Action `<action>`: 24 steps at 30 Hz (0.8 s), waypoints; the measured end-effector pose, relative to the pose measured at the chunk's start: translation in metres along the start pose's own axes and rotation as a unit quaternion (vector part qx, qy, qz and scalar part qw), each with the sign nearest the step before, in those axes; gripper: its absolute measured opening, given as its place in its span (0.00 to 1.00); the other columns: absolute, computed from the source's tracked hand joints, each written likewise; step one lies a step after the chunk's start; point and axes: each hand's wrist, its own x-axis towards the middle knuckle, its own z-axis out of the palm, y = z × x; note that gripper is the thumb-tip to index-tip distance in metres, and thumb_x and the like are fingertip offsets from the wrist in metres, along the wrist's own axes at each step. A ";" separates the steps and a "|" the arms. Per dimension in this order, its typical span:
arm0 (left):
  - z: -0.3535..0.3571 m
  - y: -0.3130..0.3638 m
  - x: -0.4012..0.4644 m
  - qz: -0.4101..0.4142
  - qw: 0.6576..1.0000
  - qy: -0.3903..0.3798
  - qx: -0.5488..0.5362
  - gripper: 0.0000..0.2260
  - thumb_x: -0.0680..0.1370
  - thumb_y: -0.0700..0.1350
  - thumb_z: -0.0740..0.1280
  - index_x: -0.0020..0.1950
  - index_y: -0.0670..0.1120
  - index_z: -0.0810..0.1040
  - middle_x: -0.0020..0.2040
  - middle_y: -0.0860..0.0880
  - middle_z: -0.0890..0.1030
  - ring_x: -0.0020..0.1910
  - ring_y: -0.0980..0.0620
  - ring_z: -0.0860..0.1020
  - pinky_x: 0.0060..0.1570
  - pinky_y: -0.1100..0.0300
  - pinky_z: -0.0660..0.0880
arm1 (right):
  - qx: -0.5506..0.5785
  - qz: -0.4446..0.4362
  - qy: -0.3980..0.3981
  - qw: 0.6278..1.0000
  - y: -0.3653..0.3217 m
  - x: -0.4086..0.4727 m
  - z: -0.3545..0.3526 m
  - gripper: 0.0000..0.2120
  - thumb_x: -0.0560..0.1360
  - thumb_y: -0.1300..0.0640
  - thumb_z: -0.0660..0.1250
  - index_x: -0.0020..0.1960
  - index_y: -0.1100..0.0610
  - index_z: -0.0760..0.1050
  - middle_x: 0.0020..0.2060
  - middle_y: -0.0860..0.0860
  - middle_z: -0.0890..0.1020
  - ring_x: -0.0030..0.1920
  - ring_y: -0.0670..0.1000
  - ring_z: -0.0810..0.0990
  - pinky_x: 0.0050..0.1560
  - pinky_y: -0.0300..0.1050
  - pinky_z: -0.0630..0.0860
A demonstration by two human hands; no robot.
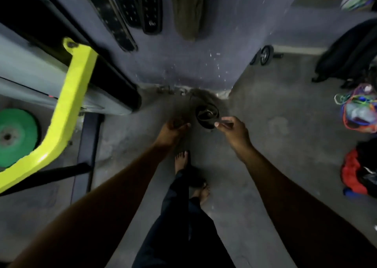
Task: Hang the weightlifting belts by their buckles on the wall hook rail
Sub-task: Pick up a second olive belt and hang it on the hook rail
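My right hand (230, 129) pinches the rolled belt (207, 116), maybe by its buckle; my left hand (173, 130) curls, empty. It looks stiff, heavy.

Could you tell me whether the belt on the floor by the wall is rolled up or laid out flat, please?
Rolled up. The belt sits as a coil on the floor, and the right hand pinches its near edge.

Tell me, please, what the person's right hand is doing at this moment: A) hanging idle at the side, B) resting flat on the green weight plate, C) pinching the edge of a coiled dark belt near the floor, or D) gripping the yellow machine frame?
C: the right hand pinches the rim of the coiled dark belt low by the wall base, far from the green plate and yellow frame.
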 end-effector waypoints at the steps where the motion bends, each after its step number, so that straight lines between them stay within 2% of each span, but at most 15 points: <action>1: 0.001 0.010 0.014 -0.027 1.000 -0.001 -0.001 0.20 0.82 0.38 0.68 0.73 0.38 0.70 0.54 0.50 0.77 0.46 0.59 0.76 0.33 0.78 0.72 | -0.007 0.008 -0.003 1.000 0.015 0.020 0.005 0.19 0.78 0.50 0.75 0.65 0.57 0.78 0.54 0.50 0.82 0.55 0.49 0.80 0.58 0.45 0.76; 3: 0.018 -0.053 0.077 -0.054 0.998 0.009 0.031 0.20 0.82 0.38 0.68 0.73 0.40 0.69 0.58 0.47 0.76 0.54 0.53 0.75 0.35 0.79 0.72 | -0.014 0.027 -0.003 1.000 0.046 0.065 0.019 0.20 0.77 0.48 0.74 0.66 0.55 0.78 0.56 0.50 0.82 0.56 0.49 0.80 0.59 0.46 0.76; 4: 0.025 -0.076 0.103 -0.068 0.996 0.010 0.049 0.19 0.82 0.42 0.68 0.72 0.45 0.70 0.58 0.48 0.76 0.55 0.52 0.77 0.39 0.79 0.72 | -0.012 0.040 -0.004 0.999 0.063 0.089 0.028 0.21 0.77 0.48 0.75 0.66 0.55 0.78 0.56 0.50 0.82 0.57 0.50 0.80 0.60 0.47 0.77; 6: 0.033 -0.121 0.153 -0.105 0.992 0.001 0.068 0.15 0.82 0.50 0.68 0.68 0.55 0.71 0.57 0.49 0.79 0.58 0.51 0.80 0.51 0.76 0.69 | -0.002 0.062 -0.009 0.998 0.101 0.136 0.049 0.21 0.78 0.50 0.75 0.66 0.57 0.77 0.56 0.51 0.83 0.59 0.53 0.82 0.63 0.51 0.78; 7: 0.036 -0.141 0.186 -0.108 0.990 -0.002 0.087 0.14 0.82 0.48 0.69 0.66 0.55 0.72 0.56 0.50 0.79 0.56 0.54 0.80 0.55 0.71 0.71 | -0.005 0.067 -0.013 0.998 0.120 0.161 0.060 0.20 0.78 0.51 0.75 0.66 0.58 0.77 0.55 0.51 0.82 0.60 0.54 0.82 0.63 0.52 0.78; 8: 0.042 -0.148 0.213 -0.115 0.990 -0.019 0.074 0.14 0.82 0.44 0.70 0.66 0.51 0.73 0.57 0.50 0.80 0.55 0.55 0.79 0.57 0.66 0.73 | -0.017 0.073 -0.021 0.997 0.138 0.185 0.070 0.20 0.78 0.52 0.74 0.66 0.58 0.77 0.55 0.51 0.82 0.60 0.53 0.82 0.62 0.50 0.78; 9: 0.047 -0.155 0.239 -0.114 0.991 -0.024 0.066 0.17 0.81 0.41 0.70 0.69 0.45 0.74 0.59 0.48 0.80 0.55 0.54 0.78 0.57 0.63 0.75 | -0.032 0.082 -0.029 0.996 0.155 0.208 0.081 0.19 0.78 0.51 0.74 0.66 0.58 0.77 0.55 0.51 0.82 0.59 0.51 0.81 0.60 0.48 0.77; 11: 0.051 -0.168 0.293 -0.103 0.993 -0.013 0.049 0.20 0.80 0.38 0.71 0.71 0.38 0.73 0.60 0.44 0.80 0.51 0.55 0.79 0.47 0.69 0.77 | -0.050 0.091 -0.037 0.994 0.189 0.256 0.103 0.19 0.78 0.50 0.74 0.65 0.57 0.78 0.59 0.53 0.84 0.60 0.53 0.81 0.60 0.49 0.77; 13: 0.065 -0.207 0.333 -0.101 0.992 -0.026 0.074 0.18 0.80 0.35 0.69 0.70 0.38 0.73 0.55 0.46 0.79 0.42 0.61 0.78 0.34 0.76 0.73 | -0.084 0.080 -0.046 0.992 0.221 0.302 0.125 0.18 0.79 0.50 0.73 0.65 0.57 0.79 0.62 0.55 0.83 0.62 0.54 0.80 0.59 0.47 0.76; 15: 0.073 -0.245 0.369 -0.108 0.990 -0.035 0.084 0.17 0.80 0.34 0.69 0.68 0.39 0.73 0.49 0.51 0.80 0.38 0.64 0.78 0.32 0.76 0.72 | -0.115 0.065 -0.051 0.990 0.249 0.343 0.145 0.17 0.80 0.53 0.71 0.66 0.58 0.79 0.62 0.55 0.83 0.61 0.52 0.79 0.54 0.40 0.71; 17: 0.074 -0.276 0.404 -0.120 0.988 -0.032 0.090 0.19 0.79 0.36 0.71 0.69 0.37 0.73 0.48 0.53 0.79 0.41 0.64 0.77 0.39 0.72 0.75 | -0.158 0.032 -0.054 0.986 0.273 0.380 0.166 0.15 0.82 0.57 0.68 0.67 0.61 0.78 0.62 0.57 0.83 0.64 0.55 0.79 0.54 0.38 0.70; 19: 0.073 -0.298 0.423 -0.116 0.986 -0.042 0.116 0.21 0.79 0.39 0.72 0.72 0.38 0.72 0.54 0.51 0.80 0.44 0.62 0.77 0.39 0.75 0.75 | -0.245 -0.043 -0.044 0.968 0.294 0.414 0.189 0.14 0.83 0.60 0.65 0.67 0.62 0.78 0.63 0.60 0.81 0.67 0.60 0.78 0.62 0.45 0.73; 21: 0.072 -0.318 0.436 -0.138 0.980 -0.054 0.134 0.22 0.80 0.43 0.71 0.73 0.41 0.72 0.60 0.48 0.79 0.50 0.58 0.78 0.32 0.80 0.71 | -0.349 -0.114 -0.063 0.928 0.312 0.440 0.210 0.14 0.83 0.60 0.64 0.67 0.63 0.76 0.64 0.62 0.80 0.68 0.64 0.77 0.69 0.55 0.74; 23: 0.068 -0.333 0.443 -0.143 0.979 -0.052 0.136 0.22 0.81 0.44 0.71 0.74 0.42 0.72 0.63 0.48 0.80 0.57 0.55 0.78 0.35 0.78 0.72 | -0.436 -0.145 -0.096 0.883 0.324 0.458 0.227 0.13 0.83 0.59 0.63 0.66 0.63 0.76 0.62 0.62 0.81 0.66 0.64 0.78 0.67 0.59 0.74; 24: 0.066 -0.343 0.445 -0.140 0.980 -0.043 0.137 0.22 0.80 0.44 0.71 0.74 0.42 0.73 0.64 0.48 0.80 0.57 0.55 0.79 0.37 0.76 0.72 | -0.462 -0.152 -0.092 0.869 0.328 0.463 0.233 0.12 0.84 0.58 0.61 0.64 0.62 0.77 0.60 0.62 0.82 0.64 0.64 0.79 0.65 0.58 0.75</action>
